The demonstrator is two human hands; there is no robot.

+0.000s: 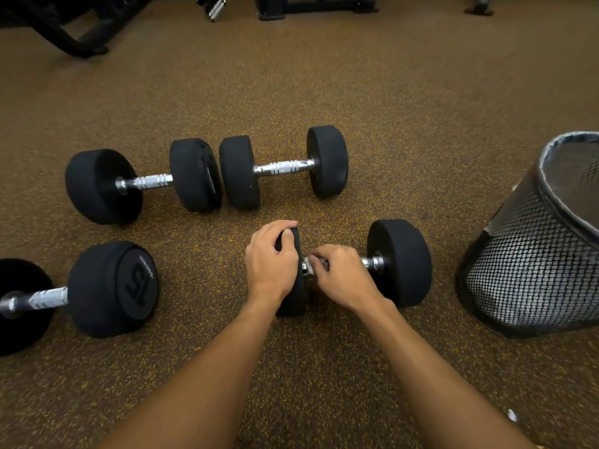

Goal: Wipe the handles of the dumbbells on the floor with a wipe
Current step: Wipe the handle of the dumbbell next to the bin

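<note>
Several black dumbbells with chrome handles lie on the speckled brown floor. The near right dumbbell point(400, 262) is under both hands. My left hand point(270, 262) grips its left weight head, fingers curled over the top. My right hand point(340, 275) is wrapped round its handle, with a small pale wipe point(310, 264) showing under the fingers. Most of that handle is hidden. Two more dumbbells lie end to end farther back, the back left dumbbell point(142, 181) and the back right dumbbell point(283, 166). The near left dumbbell point(113, 288) runs off the left edge.
A black mesh waste bin point(534, 251) with a liner stands tilted at the right, close to the near right dumbbell. Dark gym machine frames point(81, 30) stand along the far edge. A small white scrap point(512, 415) lies on the floor at bottom right.
</note>
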